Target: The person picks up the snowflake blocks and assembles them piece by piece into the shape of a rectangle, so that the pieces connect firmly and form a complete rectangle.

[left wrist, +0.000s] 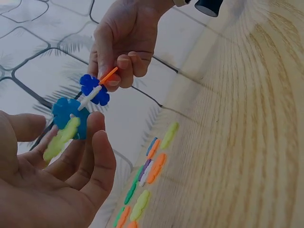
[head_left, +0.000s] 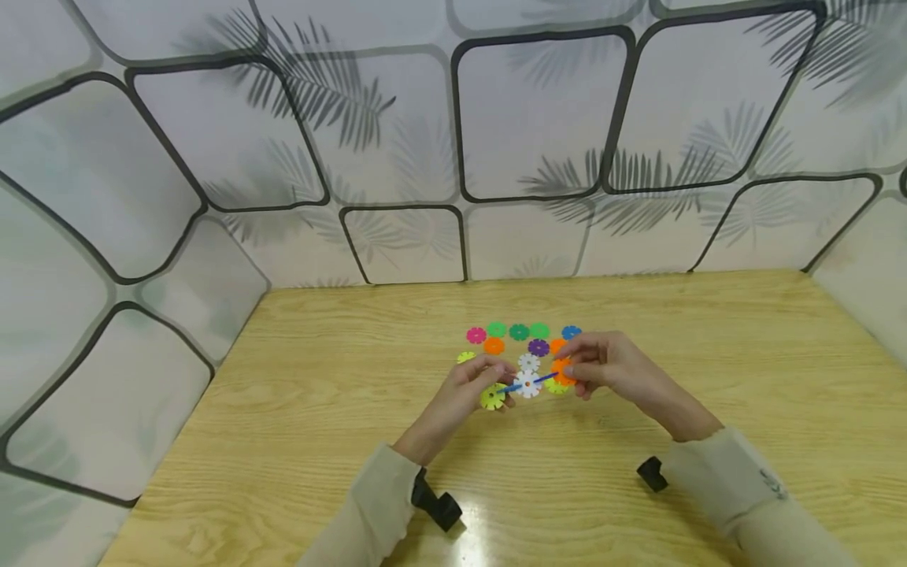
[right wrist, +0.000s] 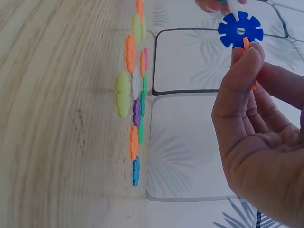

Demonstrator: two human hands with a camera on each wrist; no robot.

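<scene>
Five slotted discs are forming a chain, held between the hands above the worktop (head_left: 319, 425): yellow disc (head_left: 489, 400), light blue disc (left wrist: 65, 110), white disc (head_left: 523, 389), dark blue disc (right wrist: 231, 30) and orange disc (head_left: 563, 379).

Fault risk: the orange disc is meeting the rim of the dark blue disc, but the pictures are not confirming full seating. Pushing off the slot line could slip that joint. Excess force could also twist the chain, parting a shallow joint elsewhere. A released section could drop among the loose discs (head_left: 520, 332) lying beyond on the worktop.

Grip, right hand (head_left: 608, 365): thumb and fingers are closely pinching the orange disc, leaving no visible gap. Grip, left hand (head_left: 471, 386): the fingers are curving loosely around the yellow disc, beside the light blue disc; this slacker support could be letting the chain rotate under load.
</scene>
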